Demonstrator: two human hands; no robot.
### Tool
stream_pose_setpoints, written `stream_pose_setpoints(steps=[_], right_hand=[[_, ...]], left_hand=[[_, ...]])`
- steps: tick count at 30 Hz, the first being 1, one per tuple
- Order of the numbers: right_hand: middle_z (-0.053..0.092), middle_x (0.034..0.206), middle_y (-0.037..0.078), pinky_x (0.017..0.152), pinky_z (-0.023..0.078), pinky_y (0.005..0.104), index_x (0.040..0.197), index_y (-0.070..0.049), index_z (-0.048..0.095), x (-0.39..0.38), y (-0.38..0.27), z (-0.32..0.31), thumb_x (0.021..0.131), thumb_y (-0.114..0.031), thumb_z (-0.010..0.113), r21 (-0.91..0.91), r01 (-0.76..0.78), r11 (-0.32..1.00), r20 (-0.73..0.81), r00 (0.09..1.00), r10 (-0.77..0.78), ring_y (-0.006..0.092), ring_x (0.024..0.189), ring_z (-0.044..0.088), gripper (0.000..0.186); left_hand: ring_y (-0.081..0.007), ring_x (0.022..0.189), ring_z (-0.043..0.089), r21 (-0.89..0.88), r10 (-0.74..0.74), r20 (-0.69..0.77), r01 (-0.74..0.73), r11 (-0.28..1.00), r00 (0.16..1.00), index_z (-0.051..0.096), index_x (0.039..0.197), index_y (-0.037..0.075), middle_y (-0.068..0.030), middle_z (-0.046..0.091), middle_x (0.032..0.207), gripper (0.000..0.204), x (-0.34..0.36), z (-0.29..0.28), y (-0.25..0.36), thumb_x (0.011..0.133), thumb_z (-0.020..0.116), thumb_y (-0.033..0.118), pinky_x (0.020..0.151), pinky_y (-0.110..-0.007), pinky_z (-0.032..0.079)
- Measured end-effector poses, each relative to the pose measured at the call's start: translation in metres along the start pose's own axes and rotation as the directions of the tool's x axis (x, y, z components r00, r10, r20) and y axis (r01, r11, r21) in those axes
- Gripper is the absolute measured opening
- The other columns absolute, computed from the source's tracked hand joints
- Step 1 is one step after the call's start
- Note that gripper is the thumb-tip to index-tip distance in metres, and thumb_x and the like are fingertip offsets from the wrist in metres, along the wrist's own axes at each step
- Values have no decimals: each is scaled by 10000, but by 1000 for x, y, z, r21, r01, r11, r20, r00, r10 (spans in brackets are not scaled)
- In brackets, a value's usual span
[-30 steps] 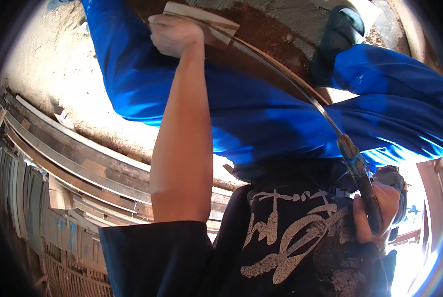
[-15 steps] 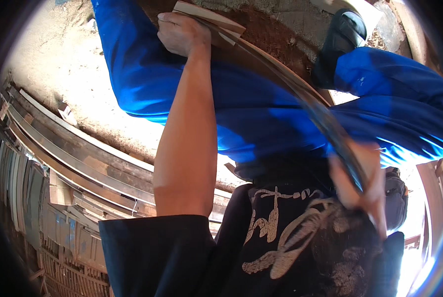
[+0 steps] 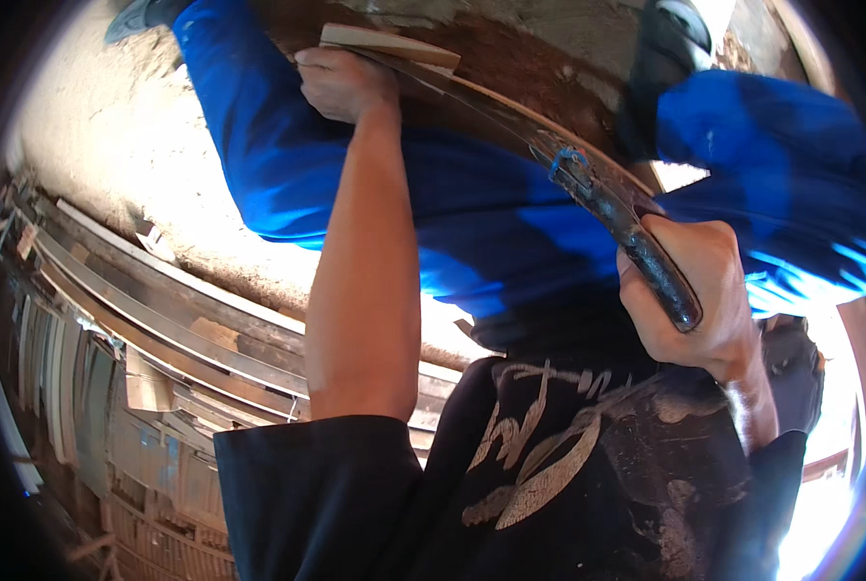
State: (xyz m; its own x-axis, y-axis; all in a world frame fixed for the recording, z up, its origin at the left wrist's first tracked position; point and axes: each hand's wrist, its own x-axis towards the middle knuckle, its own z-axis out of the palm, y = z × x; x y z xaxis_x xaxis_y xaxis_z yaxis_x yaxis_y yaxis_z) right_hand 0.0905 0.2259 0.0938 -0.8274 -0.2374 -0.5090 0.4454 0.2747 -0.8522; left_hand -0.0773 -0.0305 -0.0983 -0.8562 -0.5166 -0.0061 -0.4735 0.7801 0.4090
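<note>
My right hand is wrapped around the dark, worn handle of a handsaw, with a blue tie where the handle meets the blade. The thin blade runs up and left, its far part close to my left hand. A pale wooden board lies at the top, across my leg. My left hand grips it near its far end, thumb side up. Where the teeth meet the wood is hard to make out. Blue trousers cover my bent legs, beneath the saw and board.
Long wooden planks lie stacked at the left, with a small wood block among them. Sandy ground stretches beyond. A dark sandal is on my right foot, near the board.
My right hand has pushed the handsaw forward, up and left, away from my body. My left hand stays on the board, only slightly shifted in view.
</note>
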Motion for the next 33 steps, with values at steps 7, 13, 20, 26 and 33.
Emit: stream_pose_setpoints(steps=[7, 13, 20, 26, 33], right_hand=[[524, 589, 90, 466, 435, 307, 735, -11, 573, -78, -7, -10, 743, 27, 595, -380, 161, 911, -160, 959, -236, 256, 446, 519, 44], [535, 568, 136, 491, 427, 369, 719, -5, 594, 6, -2, 18, 756, 4, 574, 98, -66, 993, -123, 989, 78, 320, 464, 540, 43], [554, 581, 118, 479, 416, 338, 717, 11, 601, -43, -20, -8, 721, -21, 599, -105, -185, 977, -58, 982, 180, 271, 467, 563, 32], [497, 550, 116, 480, 398, 320, 760, 8, 605, 36, -15, 27, 783, -14, 597, 97, -34, 995, -117, 992, 46, 219, 449, 500, 33], [542, 585, 75, 474, 363, 324, 753, 19, 614, -77, -47, 8, 737, 19, 624, -170, -247, 954, -237, 950, 203, 231, 424, 470, 18]], left_hand=[[-481, 897, 538, -13, 55, 35, -55, 998, 998, 606, 901, -78, -296, 614, 910, 550, -4, 6, 6, 1036, 265, 331, 818, -550, 428], [-449, 915, 556, -33, 100, -65, -102, 994, 993, 626, 903, -58, -272, 639, 913, 534, -5, 16, 5, 1022, 289, 338, 830, -544, 437], [-490, 815, 635, 139, 9, -57, -1, 990, 998, 677, 853, -30, -272, 687, 852, 573, -3, -4, 5, 1025, 283, 348, 739, -577, 476], [-506, 733, 616, 61, -7, -57, 10, 998, 998, 598, 768, 1, -278, 653, 757, 522, -11, 4, 13, 1023, 303, 349, 666, -587, 472], [-501, 817, 611, 72, 112, 12, -113, 991, 994, 564, 927, -7, -263, 661, 837, 438, -20, 5, 16, 1016, 290, 323, 742, -591, 454]])
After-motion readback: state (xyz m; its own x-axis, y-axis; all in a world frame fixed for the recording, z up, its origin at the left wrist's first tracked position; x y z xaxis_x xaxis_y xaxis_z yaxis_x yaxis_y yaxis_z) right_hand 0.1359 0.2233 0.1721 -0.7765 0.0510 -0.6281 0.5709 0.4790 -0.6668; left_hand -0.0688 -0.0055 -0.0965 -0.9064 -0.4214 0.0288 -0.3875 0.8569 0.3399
